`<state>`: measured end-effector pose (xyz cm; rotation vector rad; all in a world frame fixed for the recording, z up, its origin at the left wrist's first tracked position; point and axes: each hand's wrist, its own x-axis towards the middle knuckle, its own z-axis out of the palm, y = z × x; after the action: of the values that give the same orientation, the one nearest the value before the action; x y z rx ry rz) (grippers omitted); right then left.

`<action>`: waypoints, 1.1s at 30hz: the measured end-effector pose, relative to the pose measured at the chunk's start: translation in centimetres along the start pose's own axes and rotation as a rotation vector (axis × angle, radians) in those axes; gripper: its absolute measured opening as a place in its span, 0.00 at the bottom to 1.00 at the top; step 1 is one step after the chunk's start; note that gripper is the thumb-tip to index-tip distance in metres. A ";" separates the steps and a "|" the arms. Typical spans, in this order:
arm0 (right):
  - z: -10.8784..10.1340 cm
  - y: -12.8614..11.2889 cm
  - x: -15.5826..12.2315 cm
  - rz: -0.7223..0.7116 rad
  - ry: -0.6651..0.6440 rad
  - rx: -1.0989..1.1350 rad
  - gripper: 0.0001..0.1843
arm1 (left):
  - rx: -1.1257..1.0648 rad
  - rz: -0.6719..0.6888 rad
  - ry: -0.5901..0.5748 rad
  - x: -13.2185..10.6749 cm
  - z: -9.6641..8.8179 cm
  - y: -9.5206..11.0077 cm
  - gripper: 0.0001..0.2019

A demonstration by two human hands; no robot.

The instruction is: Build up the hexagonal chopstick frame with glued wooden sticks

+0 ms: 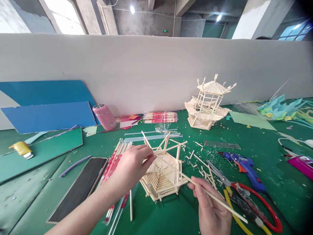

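A long thin wooden stick [217, 199] slants across the front of a wooden-stick frame [160, 174], which has a woven-looking hexagonal base and upright posts. My right hand [212, 209] pinches this stick between thumb and fingers, to the right of the frame. Over the frame's upper left side is my left hand [135, 163], its thumb and fingertips pinched together at the stick's far end. Packs of wooden sticks [116, 156] in red-and-clear wrapping lie under my left forearm.
Scissors [225, 179], yellow-handled pliers [228, 195] and a blue glue gun [244, 166] lie at right among stick offcuts. A finished-looking stick pavilion [207, 104] stands behind. At left are a dark phone [79, 187], a pink cup [105, 117] and a green board [41, 153].
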<state>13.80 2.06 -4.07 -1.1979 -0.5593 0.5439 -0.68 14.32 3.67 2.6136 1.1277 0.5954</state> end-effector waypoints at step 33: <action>-0.7 -0.1 0.9 -0.132 -0.167 -0.115 0.08 | 0.128 0.282 -0.157 0.5 -0.5 5.6 0.08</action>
<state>14.92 2.11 -4.07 -1.2211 -0.8150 0.5071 2.95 10.91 6.27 2.8968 0.7812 0.3709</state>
